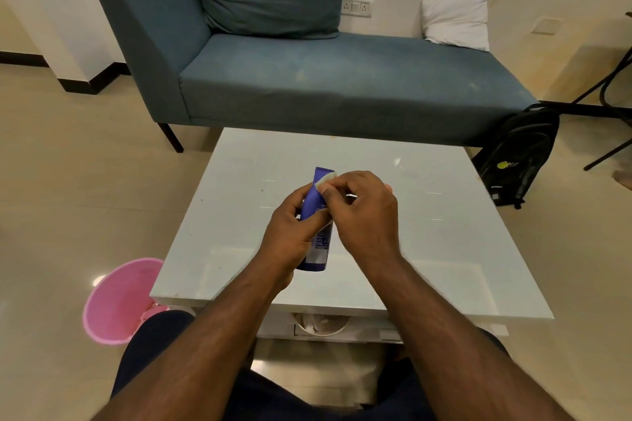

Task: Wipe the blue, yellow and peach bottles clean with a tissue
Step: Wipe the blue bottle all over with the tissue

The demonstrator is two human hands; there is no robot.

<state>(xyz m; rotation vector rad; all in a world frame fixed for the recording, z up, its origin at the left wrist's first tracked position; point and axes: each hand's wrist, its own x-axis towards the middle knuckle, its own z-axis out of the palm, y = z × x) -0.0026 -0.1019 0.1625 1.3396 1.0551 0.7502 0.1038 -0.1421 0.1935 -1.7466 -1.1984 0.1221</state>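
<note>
A blue tube-shaped bottle [316, 215] is held above the middle of the white table [444, 249], its flat crimped end pointing away from me. My left hand [290, 232] grips it around the middle from the left. My right hand [362, 215] pinches a small white tissue [326, 180] against the upper part of the bottle. A peach-coloured tip [387, 187] peeks out behind my right hand; what it belongs to is hidden. No yellow bottle is in view.
A pink bin [119, 301] stands on the floor left of the table. A blue sofa [325, 79] sits behind the table, a black backpack [516, 157] at the table's far right. A white container with tissue [321, 323] sits on the shelf under the tabletop.
</note>
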